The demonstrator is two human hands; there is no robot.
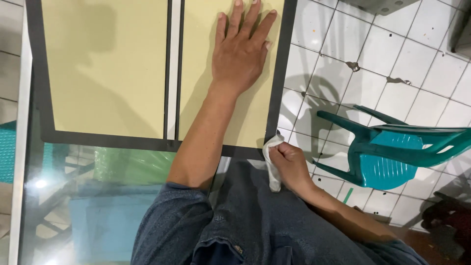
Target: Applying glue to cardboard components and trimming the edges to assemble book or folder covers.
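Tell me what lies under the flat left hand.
The left hand presses flat on a yellow panel with a dark frame. The patch beneath the palm is covered.

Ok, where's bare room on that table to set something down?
The left yellow panel is bare, bordered by the black frame and the centre strip. The clear glass below the frame is bare too. The right yellow panel is crowded: the left hand lies flat on it, and the right hand grips a white cloth at its corner.

Teal plastic chair [392,152] (tipped over), white tiled floor [387,59]
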